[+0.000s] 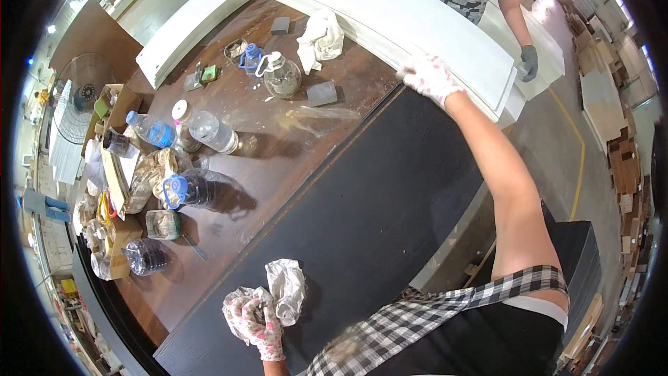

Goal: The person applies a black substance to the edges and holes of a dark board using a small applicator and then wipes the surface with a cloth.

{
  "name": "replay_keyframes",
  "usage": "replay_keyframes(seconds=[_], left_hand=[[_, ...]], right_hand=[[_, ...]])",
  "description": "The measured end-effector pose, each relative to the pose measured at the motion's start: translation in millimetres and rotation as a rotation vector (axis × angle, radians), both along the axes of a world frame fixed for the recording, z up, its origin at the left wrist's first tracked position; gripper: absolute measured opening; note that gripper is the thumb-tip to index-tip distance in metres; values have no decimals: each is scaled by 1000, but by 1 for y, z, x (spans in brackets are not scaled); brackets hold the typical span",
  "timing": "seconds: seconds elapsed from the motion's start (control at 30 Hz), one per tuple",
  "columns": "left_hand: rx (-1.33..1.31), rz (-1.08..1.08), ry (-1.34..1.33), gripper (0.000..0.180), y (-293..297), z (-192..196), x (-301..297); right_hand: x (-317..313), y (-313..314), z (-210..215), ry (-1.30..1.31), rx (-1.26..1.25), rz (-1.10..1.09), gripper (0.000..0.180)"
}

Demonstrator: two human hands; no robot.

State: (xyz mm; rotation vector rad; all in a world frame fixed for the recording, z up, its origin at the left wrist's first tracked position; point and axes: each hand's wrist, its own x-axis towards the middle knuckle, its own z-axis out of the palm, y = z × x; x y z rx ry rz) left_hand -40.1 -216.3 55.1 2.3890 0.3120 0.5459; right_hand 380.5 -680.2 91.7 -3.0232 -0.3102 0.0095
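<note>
Checkered fabric [410, 315] is crossing nearest. Left hand [252, 317] is curling against white cloth [285, 292] lying on black panel [362, 202]; right hand [430, 78], well apart, is reaching beside white panel [417, 28]. Cannot tell either grip.

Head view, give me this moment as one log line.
left hand: gloved, at white rag | right hand: gloved, near far end of black board | bottles on brown table
</note>
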Motion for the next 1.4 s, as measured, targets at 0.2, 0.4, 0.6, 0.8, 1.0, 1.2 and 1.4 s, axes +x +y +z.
replay_keyframes(seconds=[0.2,0.4,0.6,0.8,1.0,1.2,1.4], left_hand=[[97,-21,13,22,9,-3,-4],[64,-38,13,27,11,-4,-5],[214,-58,-61,21,2,9,7],[-473,-49,-200,36,1,29,43],[42,-326,66,26,-42,12,191],[248,-465,145,14,-158,-1,290],[357,-594,43,25,-294,-11,403]], right_hand=[[3,4,19,102,86,-67,40],[-54,70,24,-1,85,71,29],[-139,195,-8,-119,8,626,18],[-154,133,2,-139,822,311,20],[-230,31,-39,-110,1557,-208,32],[-243,27,-30,-308,1439,-244,37],[-243,22,-35,-283,1501,-297,38]])
